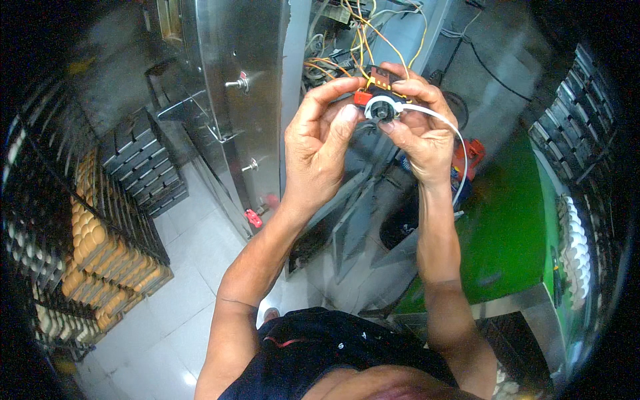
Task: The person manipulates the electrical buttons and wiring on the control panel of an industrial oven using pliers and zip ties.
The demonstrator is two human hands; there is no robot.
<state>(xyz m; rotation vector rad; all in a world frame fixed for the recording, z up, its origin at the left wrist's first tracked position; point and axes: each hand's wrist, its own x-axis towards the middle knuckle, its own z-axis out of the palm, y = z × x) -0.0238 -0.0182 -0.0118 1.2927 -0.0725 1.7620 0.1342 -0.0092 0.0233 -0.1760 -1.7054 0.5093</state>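
Note:
Both hands hold up a small black electrical switch (381,110) with a round front and a reddish-brown block behind it. A white cable tie (460,143) loops around its round front, and the long tail curves down past my right wrist. Closed on the switch's left side, my left hand (319,147) has its thumb by the round front, next to a red tab (363,98). My right hand (427,137) grips the other side, fingers behind and thumb below the tie. Thin yellow wires (365,50) run from the switch's back up toward the cabinet.
An opened grey cabinet (393,43) with tangled wiring stands ahead, beside a steel panel (243,127) with toggle switches. Racks of egg trays (113,267) are at left. At right are a green surface (503,227), a red-and-black tool (470,155) and white eggs (575,247).

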